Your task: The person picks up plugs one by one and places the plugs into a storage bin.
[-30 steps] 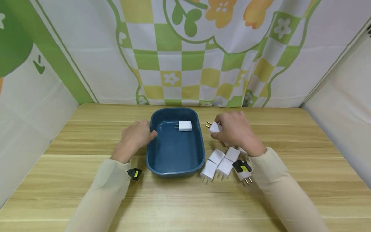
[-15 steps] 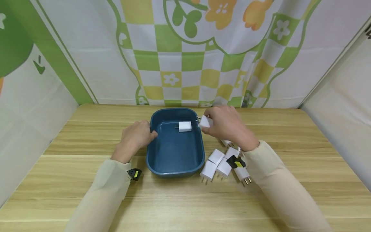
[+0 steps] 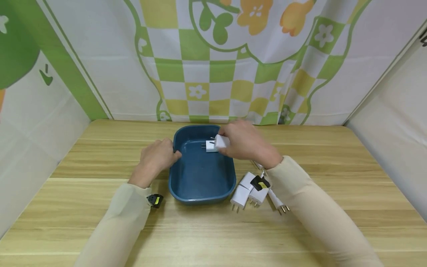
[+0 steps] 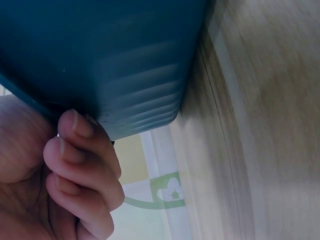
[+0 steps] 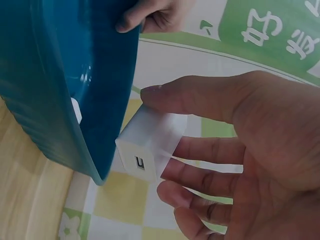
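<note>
A blue plastic bin point(image 3: 201, 181) stands mid-table, with one white USB charger point(image 3: 210, 146) lying inside near its back right. My left hand point(image 3: 156, 159) grips the bin's left rim, thumb over the edge and fingers curled against the outer wall, as the left wrist view shows. Over the bin's right side my right hand point(image 3: 245, 142) pinches another white charger point(image 3: 221, 142), its prongs pointing left. In the right wrist view this held charger point(image 5: 150, 142) shows a USB port, and the thumb lies along its side.
Several white chargers point(image 3: 240, 196) lie in a loose group right of the bin, partly under the right forearm. Each wrist carries a small black device point(image 3: 155, 200). Behind the wooden table point(image 3: 200, 237) hangs a patterned curtain point(image 3: 220, 74).
My right hand has carried the pinched charger leftward from beside the pile to over the bin's right side. The left hand and bin have stayed in place.
</note>
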A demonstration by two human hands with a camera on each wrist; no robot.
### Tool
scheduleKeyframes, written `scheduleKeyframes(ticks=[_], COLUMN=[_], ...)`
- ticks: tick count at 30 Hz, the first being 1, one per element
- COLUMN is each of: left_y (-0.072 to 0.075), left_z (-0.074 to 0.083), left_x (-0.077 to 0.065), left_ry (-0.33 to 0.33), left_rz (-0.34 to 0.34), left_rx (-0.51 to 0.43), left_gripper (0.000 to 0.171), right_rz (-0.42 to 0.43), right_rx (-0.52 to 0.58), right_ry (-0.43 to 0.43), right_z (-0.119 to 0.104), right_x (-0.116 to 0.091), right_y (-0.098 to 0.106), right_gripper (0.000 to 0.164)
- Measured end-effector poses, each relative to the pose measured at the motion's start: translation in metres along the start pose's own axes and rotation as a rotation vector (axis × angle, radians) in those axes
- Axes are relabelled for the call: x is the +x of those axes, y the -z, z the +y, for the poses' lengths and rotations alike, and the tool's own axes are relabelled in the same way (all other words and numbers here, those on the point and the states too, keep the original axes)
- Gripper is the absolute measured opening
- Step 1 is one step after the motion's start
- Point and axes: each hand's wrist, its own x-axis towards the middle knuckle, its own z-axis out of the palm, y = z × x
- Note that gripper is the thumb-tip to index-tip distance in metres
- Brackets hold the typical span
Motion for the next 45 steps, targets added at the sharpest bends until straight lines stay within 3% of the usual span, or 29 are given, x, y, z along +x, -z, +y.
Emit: scheduleKeyframes(ticks=[15,30,45], left_y=[0.0,0.001,0.0], left_z=[0.001,0.0,-0.001], left_x=[0.0,0.002,0.002], left_ry=[0.004,0.012,0.012], left_rz=[-0.003,-0.003,0.0], left_rx=[-0.001,-0.004,-0.004], left_gripper=[0.033,0.033,0.034], right_rz=[-0.132,-0.25,-0.259], right_rx=[-0.094,-0.121,-0.177], right_ry=[0.076,-0.021,-0.035], right_z=[-0.009,-0.009,-0.008], right_x=[0.025,0.038,0.043], right_y=[-0.023,-0.041,-0.057], right_gripper=[0.032,0.031,0.028])
